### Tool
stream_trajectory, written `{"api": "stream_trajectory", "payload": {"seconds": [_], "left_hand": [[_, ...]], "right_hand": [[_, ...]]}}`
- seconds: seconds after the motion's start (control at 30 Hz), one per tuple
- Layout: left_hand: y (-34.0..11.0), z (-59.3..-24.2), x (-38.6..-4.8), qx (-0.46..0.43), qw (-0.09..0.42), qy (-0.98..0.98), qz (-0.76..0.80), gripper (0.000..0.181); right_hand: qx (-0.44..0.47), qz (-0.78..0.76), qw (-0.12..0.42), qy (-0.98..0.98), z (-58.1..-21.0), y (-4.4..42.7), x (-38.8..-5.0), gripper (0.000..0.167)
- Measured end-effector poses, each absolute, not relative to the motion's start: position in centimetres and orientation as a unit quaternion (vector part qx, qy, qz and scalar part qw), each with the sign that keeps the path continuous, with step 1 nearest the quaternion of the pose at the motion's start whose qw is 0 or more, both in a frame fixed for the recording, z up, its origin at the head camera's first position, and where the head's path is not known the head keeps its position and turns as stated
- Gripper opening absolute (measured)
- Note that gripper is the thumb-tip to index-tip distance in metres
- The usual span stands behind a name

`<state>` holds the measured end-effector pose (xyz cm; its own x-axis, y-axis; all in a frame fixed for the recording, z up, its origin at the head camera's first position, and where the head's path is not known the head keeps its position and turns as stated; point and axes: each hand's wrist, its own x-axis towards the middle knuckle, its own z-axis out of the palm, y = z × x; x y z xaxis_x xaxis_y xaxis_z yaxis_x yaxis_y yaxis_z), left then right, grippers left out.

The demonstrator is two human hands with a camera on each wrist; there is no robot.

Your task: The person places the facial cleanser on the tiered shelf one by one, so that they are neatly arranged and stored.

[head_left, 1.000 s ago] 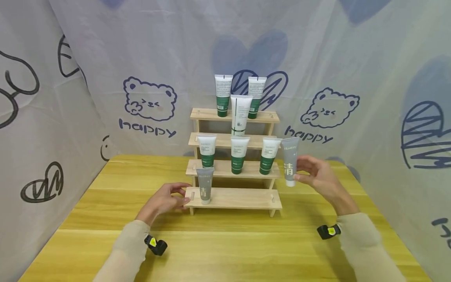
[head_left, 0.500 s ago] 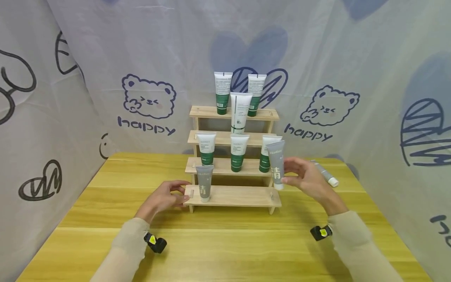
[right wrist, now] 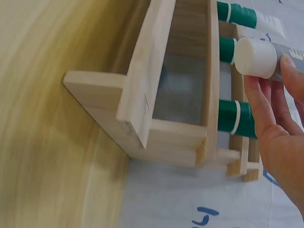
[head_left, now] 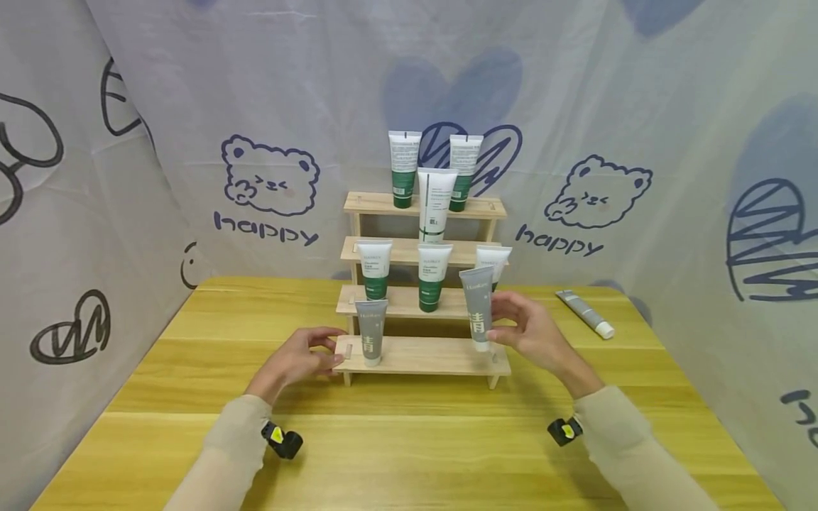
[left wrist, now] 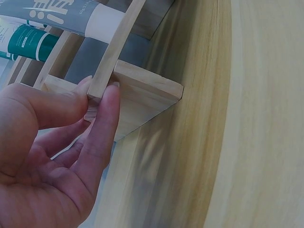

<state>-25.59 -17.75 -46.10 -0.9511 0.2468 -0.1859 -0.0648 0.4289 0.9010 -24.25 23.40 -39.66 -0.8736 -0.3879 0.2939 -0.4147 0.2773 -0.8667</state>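
My right hand [head_left: 527, 330] holds a grey squeeze tube [head_left: 478, 305], slightly tilted with its white cap down, over the right part of the lowest step of a wooden tiered shelf [head_left: 424, 355]. In the right wrist view the cap [right wrist: 256, 58] hangs apart from the boards, thumb and fingers on the tube body. My left hand [head_left: 300, 360] pinches the left end of that lowest step; the left wrist view shows thumb and forefinger on the board's edge [left wrist: 111, 59]. Close to it, another grey tube [head_left: 371, 333] stands on its cap on the same step.
Green-and-white tubes stand on the upper steps, including one in the middle [head_left: 431, 277] and a taller, mostly white one [head_left: 437, 206]. Another grey tube [head_left: 584, 314] lies on the wooden table [head_left: 409, 454] at the right. A patterned cloth [head_left: 409, 71] hangs behind.
My right hand has carried the grey tube leftward and slightly down, from beside the shelf to above the lowest step. The lying grey tube has come into sight. My left hand has stayed put.
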Motion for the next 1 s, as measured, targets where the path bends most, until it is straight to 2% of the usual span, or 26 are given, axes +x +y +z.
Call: {"api": "stream_trajectory", "payload": {"seconds": [1.0], "left_hand": [[-17.7,-46.0,-25.5,0.054,0.146,0.831,0.534,0.053]], "right_hand": [[0.251,0.544,-0.002,-0.801,-42.0,18.7,-24.4,0.053]]}}
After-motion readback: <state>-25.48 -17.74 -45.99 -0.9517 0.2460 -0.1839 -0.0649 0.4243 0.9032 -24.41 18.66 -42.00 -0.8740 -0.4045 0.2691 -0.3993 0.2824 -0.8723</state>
